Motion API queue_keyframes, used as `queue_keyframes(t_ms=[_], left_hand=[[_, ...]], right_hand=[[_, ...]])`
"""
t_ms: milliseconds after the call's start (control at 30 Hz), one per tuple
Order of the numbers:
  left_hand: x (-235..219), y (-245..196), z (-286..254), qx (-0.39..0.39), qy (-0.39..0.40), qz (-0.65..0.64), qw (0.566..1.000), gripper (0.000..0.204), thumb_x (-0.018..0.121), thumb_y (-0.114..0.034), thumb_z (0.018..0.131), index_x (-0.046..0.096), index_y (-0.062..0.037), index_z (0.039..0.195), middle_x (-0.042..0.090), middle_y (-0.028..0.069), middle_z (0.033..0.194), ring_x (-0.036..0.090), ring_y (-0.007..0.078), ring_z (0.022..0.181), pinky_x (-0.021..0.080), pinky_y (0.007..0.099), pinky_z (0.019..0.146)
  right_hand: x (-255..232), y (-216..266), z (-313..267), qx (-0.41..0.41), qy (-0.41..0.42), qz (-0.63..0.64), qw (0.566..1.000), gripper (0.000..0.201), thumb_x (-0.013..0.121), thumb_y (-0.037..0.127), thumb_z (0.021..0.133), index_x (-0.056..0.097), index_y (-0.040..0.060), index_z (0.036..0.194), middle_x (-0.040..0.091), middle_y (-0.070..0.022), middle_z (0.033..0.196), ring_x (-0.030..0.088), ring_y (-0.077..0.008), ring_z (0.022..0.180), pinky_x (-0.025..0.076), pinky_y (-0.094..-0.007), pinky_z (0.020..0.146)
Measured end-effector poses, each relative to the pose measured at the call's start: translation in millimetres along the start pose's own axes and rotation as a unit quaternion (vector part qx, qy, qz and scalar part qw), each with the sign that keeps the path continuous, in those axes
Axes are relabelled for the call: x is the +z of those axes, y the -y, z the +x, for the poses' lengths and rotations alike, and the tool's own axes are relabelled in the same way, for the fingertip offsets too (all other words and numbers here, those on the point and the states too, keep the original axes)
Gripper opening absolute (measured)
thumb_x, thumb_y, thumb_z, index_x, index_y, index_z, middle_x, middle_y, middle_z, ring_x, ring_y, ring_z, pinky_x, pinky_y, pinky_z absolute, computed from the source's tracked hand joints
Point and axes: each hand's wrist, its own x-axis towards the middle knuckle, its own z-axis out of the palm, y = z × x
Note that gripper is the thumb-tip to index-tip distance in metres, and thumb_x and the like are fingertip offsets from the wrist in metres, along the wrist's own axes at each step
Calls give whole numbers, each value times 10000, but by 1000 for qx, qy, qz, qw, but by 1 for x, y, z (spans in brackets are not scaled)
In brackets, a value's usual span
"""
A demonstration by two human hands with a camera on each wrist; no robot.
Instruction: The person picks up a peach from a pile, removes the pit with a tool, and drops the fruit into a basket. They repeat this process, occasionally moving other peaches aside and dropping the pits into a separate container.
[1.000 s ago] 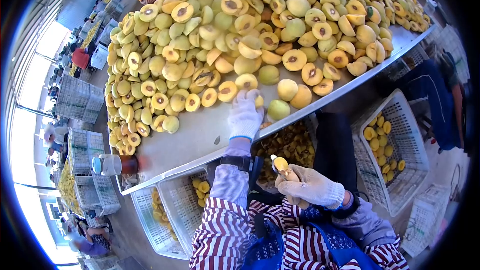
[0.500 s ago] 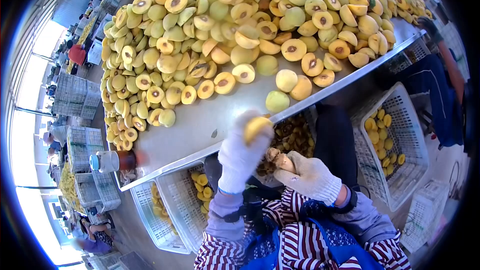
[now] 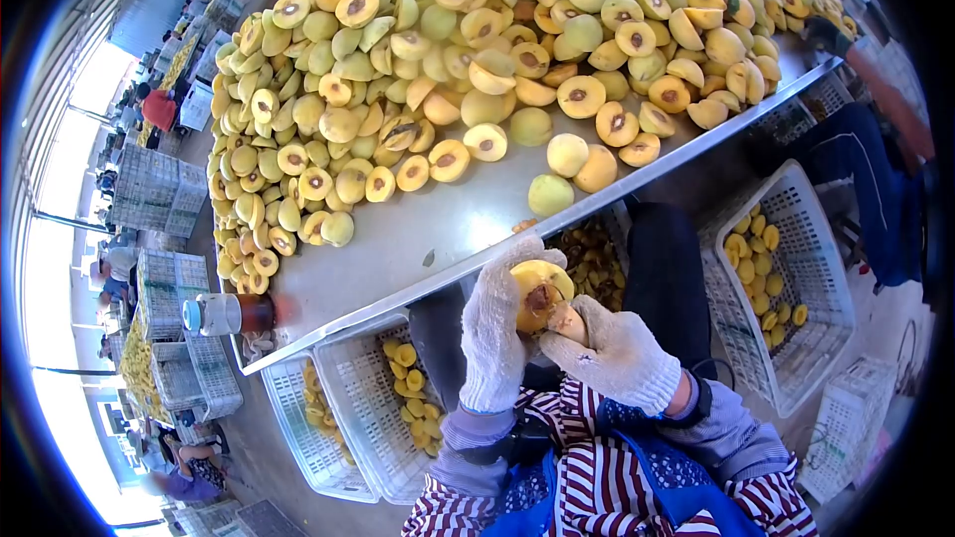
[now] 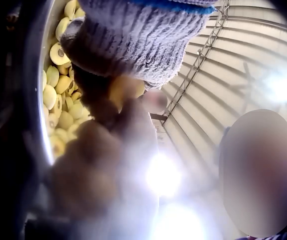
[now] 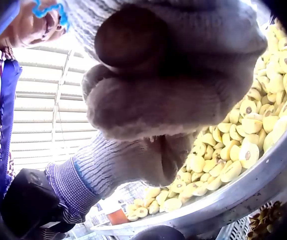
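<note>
In the head view, my gloved left hand (image 3: 494,328) grips a yellow fruit half (image 3: 539,283), its brown centre facing up. My gloved right hand (image 3: 627,363) holds a tool by its light wooden handle (image 3: 568,324), whose front end meets the fruit; the tip is hidden. The left wrist view has the left glove (image 4: 133,42) above part of the yellow fruit (image 4: 123,91), with a blurred shape below. The right wrist view shows the right glove (image 5: 183,100) curled around the handle's round end (image 5: 131,37), close to the left glove (image 5: 123,165).
A metal table (image 3: 398,239) bears a large heap of fruit halves (image 3: 328,119). A bottle of dark liquid (image 3: 224,314) stands at its left corner. Crates with fruit stand below left (image 3: 363,418) and right (image 3: 821,308). Brown scraps (image 3: 597,264) lie below the edge; another person's arm (image 3: 890,104) is at right.
My left hand has come back from the table edge of the heap with a fruit half, now against the tool. My right hand has turned slightly and keeps hold of the tool.
</note>
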Motion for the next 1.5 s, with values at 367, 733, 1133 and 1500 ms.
queue_keyframes(t_ms=[367, 733, 1133, 1500], left_hand=[[17, -13, 1, 47, 1, 200, 979, 549, 520, -464, 1006, 596, 43, 1203, 664, 147, 1105, 680, 250, 961, 559, 329, 843], [43, -15, -3, 31, -35, -32, 998, 665, 525, -533, 980, 520, 42, 1312, 633, 204, 1187, 660, 316, 1037, 557, 388, 895], [28, -23, 5, 65, 54, 171, 982, 500, 525, -403, 1015, 596, 51, 1213, 681, 151, 1074, 685, 218, 922, 557, 322, 819], [31, -37, 9, 141, 188, 149, 961, 398, 658, -339, 943, 658, 4, 1146, 702, 153, 1058, 698, 216, 887, 563, 328, 779]], right_hand=[[2, -10, -8, 41, 115, 156, 980, 412, 665, 398, 905, 609, 33, 1086, 703, -174, 901, 701, -335, 835, 537, -394, 749], [-2, -3, -12, 56, 51, 163, 984, 416, 673, 375, 903, 619, 16, 1106, 697, -193, 960, 697, -336, 911, 534, -377, 779], [-14, 7, -10, 114, 197, 305, 925, 267, 626, 356, 963, 618, 96, 902, 573, 27, 660, 526, -45, 538, 399, -209, 481], [-18, -33, -16, 130, 376, 540, 742, 256, 593, 314, 984, 601, 59, 968, 577, 14, 727, 483, -69, 503, 409, -229, 461]])
